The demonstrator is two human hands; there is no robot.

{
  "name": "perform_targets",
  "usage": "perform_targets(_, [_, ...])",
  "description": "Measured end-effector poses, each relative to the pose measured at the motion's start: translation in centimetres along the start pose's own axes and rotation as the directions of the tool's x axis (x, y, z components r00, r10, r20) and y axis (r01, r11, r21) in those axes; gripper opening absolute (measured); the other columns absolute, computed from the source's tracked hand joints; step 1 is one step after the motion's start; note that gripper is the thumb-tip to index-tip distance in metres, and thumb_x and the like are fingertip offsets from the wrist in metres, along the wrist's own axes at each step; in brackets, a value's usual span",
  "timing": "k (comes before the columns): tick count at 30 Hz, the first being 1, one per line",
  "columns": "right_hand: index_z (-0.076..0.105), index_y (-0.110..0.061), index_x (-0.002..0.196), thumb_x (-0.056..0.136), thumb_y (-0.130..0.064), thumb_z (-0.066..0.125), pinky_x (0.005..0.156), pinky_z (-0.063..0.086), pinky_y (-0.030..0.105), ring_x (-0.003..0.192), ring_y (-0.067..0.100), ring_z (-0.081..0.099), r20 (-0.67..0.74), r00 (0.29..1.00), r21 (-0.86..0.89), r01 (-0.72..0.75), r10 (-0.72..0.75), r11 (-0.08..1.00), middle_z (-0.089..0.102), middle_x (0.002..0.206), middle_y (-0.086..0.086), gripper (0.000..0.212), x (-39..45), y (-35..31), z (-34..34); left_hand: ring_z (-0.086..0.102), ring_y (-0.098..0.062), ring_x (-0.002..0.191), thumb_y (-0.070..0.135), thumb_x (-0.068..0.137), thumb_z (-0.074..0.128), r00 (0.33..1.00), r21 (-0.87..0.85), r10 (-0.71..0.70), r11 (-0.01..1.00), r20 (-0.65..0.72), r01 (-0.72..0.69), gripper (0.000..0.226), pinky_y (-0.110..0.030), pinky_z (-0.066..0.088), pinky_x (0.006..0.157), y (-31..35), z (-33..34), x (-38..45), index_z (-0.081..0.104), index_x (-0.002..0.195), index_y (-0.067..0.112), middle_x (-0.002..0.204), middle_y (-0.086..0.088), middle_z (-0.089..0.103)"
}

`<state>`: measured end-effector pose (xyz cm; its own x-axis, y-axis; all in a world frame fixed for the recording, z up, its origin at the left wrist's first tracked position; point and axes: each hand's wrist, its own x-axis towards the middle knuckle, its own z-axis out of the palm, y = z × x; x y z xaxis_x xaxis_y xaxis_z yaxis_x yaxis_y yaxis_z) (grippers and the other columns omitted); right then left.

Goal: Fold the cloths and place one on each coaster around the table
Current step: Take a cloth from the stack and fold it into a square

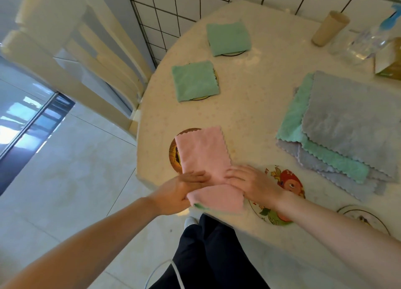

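Tiled wall (173, 8), pale floor (71, 162), chair (71, 50) beside cream round surface (256, 106). Both hands, left (180, 191) and right (249, 184), fingers pinching pink cloth (206, 156) mid-fold at near edge, partly over a coaster (174, 152). Stack (342, 126) at right.

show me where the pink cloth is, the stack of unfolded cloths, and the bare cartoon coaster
pink cloth (204, 154): head view, middle of its flat upper part.
stack of unfolded cloths (351, 123): head view, top grey cloth's centre.
cartoon coaster (288, 180): head view, printed face beside the right wrist.
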<state>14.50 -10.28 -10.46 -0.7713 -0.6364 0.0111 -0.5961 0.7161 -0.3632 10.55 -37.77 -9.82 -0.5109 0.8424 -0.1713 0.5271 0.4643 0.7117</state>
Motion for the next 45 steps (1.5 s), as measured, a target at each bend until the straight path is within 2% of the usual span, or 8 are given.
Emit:
perform_targets(5, [0.064, -0.013, 0.12, 0.082, -0.011, 0.044, 0.1, 0.047, 0.032, 0.116, 0.012, 0.058, 0.112, 0.992, 0.068, 0.048, -0.055, 0.997, 0.066, 0.121, -0.001, 0.043, -1.1, 1.3, -0.3, 0.036, 0.009, 0.13, 0.055, 0.092, 0.037, 0.987, -0.11, -0.157, 0.982, -0.033, 0.152, 0.055, -0.01, 0.024, 0.109, 0.3, 0.8, -1.6, 0.057, 0.132, 0.023, 0.138, 0.017, 0.048])
perform_targets(9, [0.062, -0.015, 0.121, 0.09, -0.009, 0.052, 0.067, 0.057, 0.031, 0.083, 0.019, 0.069, 0.227, 0.925, 0.506, -0.38, 0.306, 0.774, 0.07, 0.106, -0.003, 0.033, 0.6, 0.4, -1.8, 0.039, -0.006, 0.051, 0.075, 0.081, 0.037, 0.838, -0.475, -0.534, 0.77, -0.113, 0.426, 0.074, -0.027, 0.034, 0.054, 1.7, -0.2, -0.1, 0.057, 0.067, 0.005, 0.059, 0.001, 0.044])
perform_targets(15, [0.06, -0.019, 0.106, 0.095, -0.037, 0.048, 0.057, 0.039, 0.013, 0.079, 0.009, 0.059, 0.11, 0.668, 0.613, -0.629, 0.736, 0.479, 0.063, 0.087, -0.008, 0.024, 6.9, 1.4, -2.1, 0.07, -0.02, 0.082, 0.057, 0.092, 0.044, 0.526, -0.864, -0.847, 0.204, 0.081, 0.461, 0.049, -0.03, 0.056, 0.077, 1.4, -3.5, 3.3, 0.069, 0.093, 0.015, 0.09, -0.006, 0.072])
perform_targets(21, [0.058, -0.009, 0.099, 0.095, -0.025, 0.049, 0.069, 0.044, 0.028, 0.082, 0.018, 0.058, 0.024, 0.587, 0.657, -0.619, 0.809, 0.43, 0.062, 0.088, 0.0, 0.018, 9.6, 1.6, -1.5, 0.064, -0.04, 0.088, 0.029, 0.095, 0.053, 0.554, -0.772, -0.816, 0.456, -0.164, 0.442, 0.021, -0.057, 0.054, 0.075, 0.8, -2.9, 3.7, 0.055, 0.099, 0.008, 0.097, -0.025, 0.065])
perform_targets(24, [0.052, -0.01, 0.102, 0.098, -0.028, 0.044, 0.064, 0.038, 0.027, 0.078, 0.016, 0.055, -0.017, 0.587, 0.647, -0.61, 0.809, 0.457, 0.059, 0.087, -0.001, 0.02, 10.8, 1.6, -1.9, 0.057, -0.027, 0.077, 0.031, 0.097, 0.047, 0.503, -0.722, -0.813, 0.533, -0.293, 0.44, 0.016, -0.046, 0.05, 0.071, 0.8, -2.8, 4.2, 0.051, 0.087, 0.02, 0.081, -0.009, 0.06])
perform_targets(35, [0.036, -0.012, 0.107, 0.101, -0.027, 0.025, 0.062, 0.034, 0.034, 0.081, 0.034, 0.058, 0.038, 0.619, 0.097, -0.784, 0.785, 0.613, 0.066, 0.101, 0.017, 0.02, 13.9, 2.2, -0.4, 0.056, -0.024, 0.075, 0.042, 0.098, 0.036, 0.266, -0.574, -0.901, 0.424, -0.341, 0.7, 0.03, -0.038, 0.049, 0.065, -0.4, -0.7, 6.1, 0.045, 0.103, 0.013, 0.088, -0.008, 0.062])
perform_targets(40, [0.04, -0.013, 0.117, 0.1, -0.032, 0.032, 0.064, 0.043, 0.04, 0.086, 0.038, 0.059, -0.087, 0.649, 0.108, -0.748, 0.755, 0.655, 0.058, 0.114, 0.012, 0.027, 12.3, 2.7, -0.8, 0.057, -0.023, 0.083, 0.048, 0.089, 0.054, 0.395, -0.348, -0.768, 0.599, -0.504, 0.721, 0.05, -0.037, 0.05, 0.064, 1.7, 0.1, 5.2, 0.035, 0.124, 0.017, 0.11, 0.001, 0.055])
perform_targets(45, [0.049, -0.015, 0.122, 0.093, -0.023, 0.046, 0.062, 0.048, 0.036, 0.096, 0.027, 0.052, -0.208, 0.875, -0.049, -0.456, 0.437, 0.889, 0.051, 0.118, 0.009, 0.03, 8.7, 1.4, -0.3, 0.042, -0.034, 0.12, 0.052, 0.089, 0.05, 0.648, 0.264, -0.437, 0.663, -0.624, 0.7, 0.063, -0.045, 0.043, 0.092, 0.6, 1.6, 4.0, 0.036, 0.14, 0.019, 0.139, -0.01, 0.04])
